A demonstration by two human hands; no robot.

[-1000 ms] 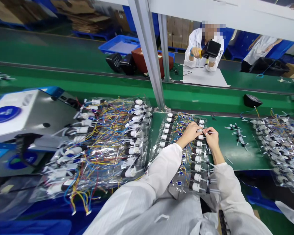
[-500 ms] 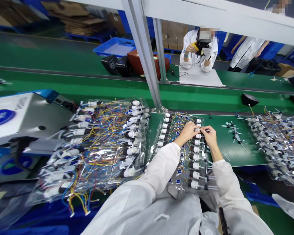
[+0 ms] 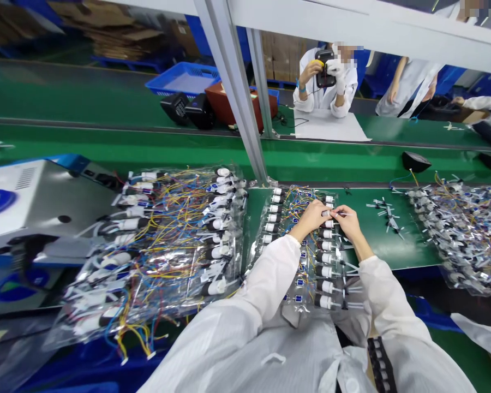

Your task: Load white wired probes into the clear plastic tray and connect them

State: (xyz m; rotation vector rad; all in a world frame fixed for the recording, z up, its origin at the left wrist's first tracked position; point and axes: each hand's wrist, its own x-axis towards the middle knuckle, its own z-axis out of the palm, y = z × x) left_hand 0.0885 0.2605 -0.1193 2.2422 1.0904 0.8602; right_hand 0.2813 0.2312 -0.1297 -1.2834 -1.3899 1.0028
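My left hand (image 3: 312,216) is closed over the right-hand row of small white-and-black cylindrical parts (image 3: 326,256), its fingertips pinching one of them. Against that part's white end, my right hand (image 3: 347,222) pinches a thin white tube piece (image 3: 344,213). The exact joint between the two is hidden by my fingers. These parts lie in two rows on a clear plastic bag (image 3: 309,297), with yellow and blue wires and small blue labels between the rows. Nearer my body, black fittings with white tubes (image 3: 344,281) sit at the white ends of several parts.
Loose black-and-white tube fittings (image 3: 388,215) lie on the green table (image 3: 396,251) to the right. Bagged wired parts are piled left (image 3: 163,256) and right (image 3: 462,234). A grey-blue machine (image 3: 45,202) stands far left. Beyond a metal post (image 3: 239,103), a co-worker (image 3: 325,82) holds a black device.
My hands stay together at the same row, with small finger shifts. The view has tilted slightly. Across the line, the co-worker has turned the black device upright.
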